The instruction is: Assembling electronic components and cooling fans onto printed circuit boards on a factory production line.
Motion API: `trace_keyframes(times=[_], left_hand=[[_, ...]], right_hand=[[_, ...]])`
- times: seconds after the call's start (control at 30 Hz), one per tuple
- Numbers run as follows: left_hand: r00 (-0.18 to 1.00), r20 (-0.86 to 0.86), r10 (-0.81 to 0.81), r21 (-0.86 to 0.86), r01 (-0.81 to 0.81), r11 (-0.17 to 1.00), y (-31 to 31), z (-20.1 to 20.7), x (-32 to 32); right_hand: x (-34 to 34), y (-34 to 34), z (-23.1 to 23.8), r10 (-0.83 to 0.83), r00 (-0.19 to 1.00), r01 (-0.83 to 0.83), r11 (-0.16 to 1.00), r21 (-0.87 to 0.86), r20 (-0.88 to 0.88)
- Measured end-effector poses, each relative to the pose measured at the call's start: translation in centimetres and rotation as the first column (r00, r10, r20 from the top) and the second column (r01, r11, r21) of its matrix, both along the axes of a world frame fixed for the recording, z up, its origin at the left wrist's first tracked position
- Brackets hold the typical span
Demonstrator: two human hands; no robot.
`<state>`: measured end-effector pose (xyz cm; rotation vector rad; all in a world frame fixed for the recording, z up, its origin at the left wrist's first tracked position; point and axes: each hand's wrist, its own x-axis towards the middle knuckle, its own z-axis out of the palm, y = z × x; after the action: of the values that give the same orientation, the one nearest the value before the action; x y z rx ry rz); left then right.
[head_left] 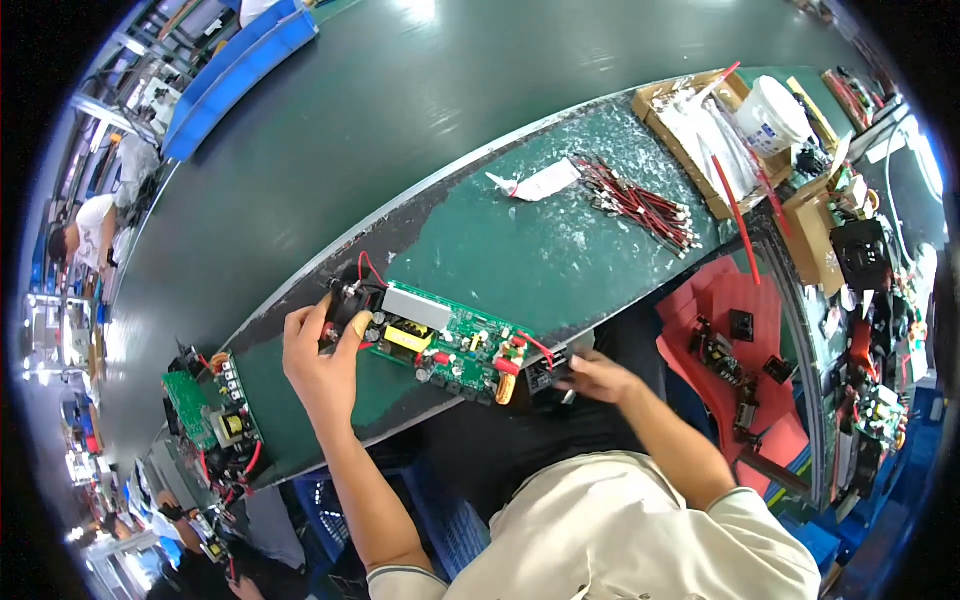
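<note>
A green circuit board [465, 340] is held above the bench's near edge, with a grey heatsink, a yellow transformer and a copper coil on it. My left hand [325, 365] is closed on a black end piece [352, 298] at the board's left end, thumb on top; a thin red wire loops up there. At the opposite end, my right hand [600, 378] pinches a black block-shaped part [545, 373], whose exact kind I cannot make out. A short red wire [536, 344] runs between this part and the board.
Red wire leads [645, 205] lie in a bundle beside a white packet [548, 181]. A cardboard box [660, 120] and white bucket [772, 115] stand far right. Black parts rest on red sheeting [690, 310]. Another board assembly [205, 415] sits left; a blue bin [240, 75] stands beyond.
</note>
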<state>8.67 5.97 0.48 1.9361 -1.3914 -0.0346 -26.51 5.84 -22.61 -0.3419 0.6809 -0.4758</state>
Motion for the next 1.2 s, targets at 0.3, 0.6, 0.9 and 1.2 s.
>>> trace_keyframes(times=[0.3,0.6,0.9,1.2], left_hand=[[0.932,-0.246,0.265,-0.016,-0.277,0.961,7.1,-1.5,-0.6],[0.902,-0.312,0.299,-0.063,-0.334,0.941,10.7,-0.2,-2.6],[0.756,-0.591,0.281,-0.027,-0.367,0.930,6.5,-2.6,1.6],[0.817,-0.466,0.339,-0.331,-0.517,0.789,7.3,1.1,1.0]], right_hand=[[-0.9,0.5,15.2,0.014,0.868,-0.240,0.886,-0.396,-0.496],[-2.3,-3.3,26.4,-0.107,0.593,-0.582,0.628,-0.516,-0.798],[-0.3,-14.1,21.8,-0.032,0.804,-0.432,0.654,-0.621,-0.594],[2.9,-20.5,20.0,-0.853,0.385,-0.848,-0.177,-0.500,-0.352]])
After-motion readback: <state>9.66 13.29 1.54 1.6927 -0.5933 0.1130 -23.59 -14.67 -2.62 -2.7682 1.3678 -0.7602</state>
